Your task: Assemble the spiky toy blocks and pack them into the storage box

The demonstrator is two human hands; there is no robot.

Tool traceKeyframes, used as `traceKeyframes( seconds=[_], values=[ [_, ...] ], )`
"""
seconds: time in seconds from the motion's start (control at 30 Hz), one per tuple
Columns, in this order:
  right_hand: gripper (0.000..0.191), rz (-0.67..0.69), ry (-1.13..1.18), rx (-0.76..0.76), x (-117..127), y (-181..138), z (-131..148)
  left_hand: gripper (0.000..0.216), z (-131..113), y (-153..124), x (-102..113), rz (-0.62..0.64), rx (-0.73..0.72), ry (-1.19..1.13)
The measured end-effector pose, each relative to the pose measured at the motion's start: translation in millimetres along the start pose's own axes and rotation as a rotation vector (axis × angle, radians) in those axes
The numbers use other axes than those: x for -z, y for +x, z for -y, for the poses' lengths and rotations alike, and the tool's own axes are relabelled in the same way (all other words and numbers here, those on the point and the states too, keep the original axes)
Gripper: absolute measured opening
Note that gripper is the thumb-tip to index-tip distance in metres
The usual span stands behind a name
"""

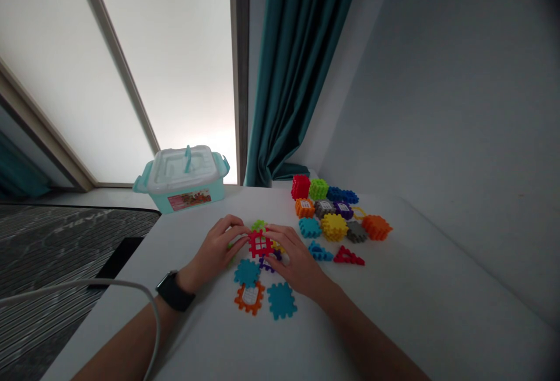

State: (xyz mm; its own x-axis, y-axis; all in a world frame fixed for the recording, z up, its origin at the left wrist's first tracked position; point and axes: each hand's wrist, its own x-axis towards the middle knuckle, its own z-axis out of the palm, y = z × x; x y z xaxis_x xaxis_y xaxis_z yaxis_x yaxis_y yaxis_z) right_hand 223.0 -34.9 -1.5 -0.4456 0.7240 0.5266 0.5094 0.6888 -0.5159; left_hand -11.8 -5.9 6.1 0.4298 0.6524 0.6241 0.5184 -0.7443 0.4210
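Note:
Between my two hands is a red window-shaped building tile [260, 244] with notched edges. My left hand [221, 244] pinches its left side, and my right hand [295, 255] has its fingers closed on the right side. Green [258, 225], yellow and purple [268, 263] tiles show behind and below the red one, partly covered by my fingers; whether they are joined to it I cannot tell. Closer to me lie a blue tile [247, 273], an orange framed tile [250, 299] and another blue tile [282, 300], flat on the table.
Stacks of notched tiles, such as the yellow stack [335, 227] and the orange stack [377, 227], stand right of my hands on the white table [394, 322]. A lidded turquoise box [188, 185] stands at the back left. A pale cable [149, 296] crosses near my left forearm.

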Motion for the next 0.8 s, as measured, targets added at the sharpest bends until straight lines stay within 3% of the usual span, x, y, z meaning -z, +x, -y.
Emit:
traceKeyframes(
  seconds=[0.3, 0.53, 0.8],
  values=[
    [0.043, -0.032, -0.027, 0.012, 0.1, 0.6, -2.3, 0.02, -0.6, 1.1, -0.9, 0.059, -0.008, 0.022],
    [0.042, -0.101, -0.057, 0.024, 1.1, 1.2, -6.8, 0.054, -6.7, 1.1, -0.4, 0.119, 0.0, 0.038],
    [0.043, -0.057, -0.089, 0.058, 5.0, 0.2, -4.6, 0.047, -2.4, -0.9, -2.2, 0.094, -0.042, 0.06]
  ],
)
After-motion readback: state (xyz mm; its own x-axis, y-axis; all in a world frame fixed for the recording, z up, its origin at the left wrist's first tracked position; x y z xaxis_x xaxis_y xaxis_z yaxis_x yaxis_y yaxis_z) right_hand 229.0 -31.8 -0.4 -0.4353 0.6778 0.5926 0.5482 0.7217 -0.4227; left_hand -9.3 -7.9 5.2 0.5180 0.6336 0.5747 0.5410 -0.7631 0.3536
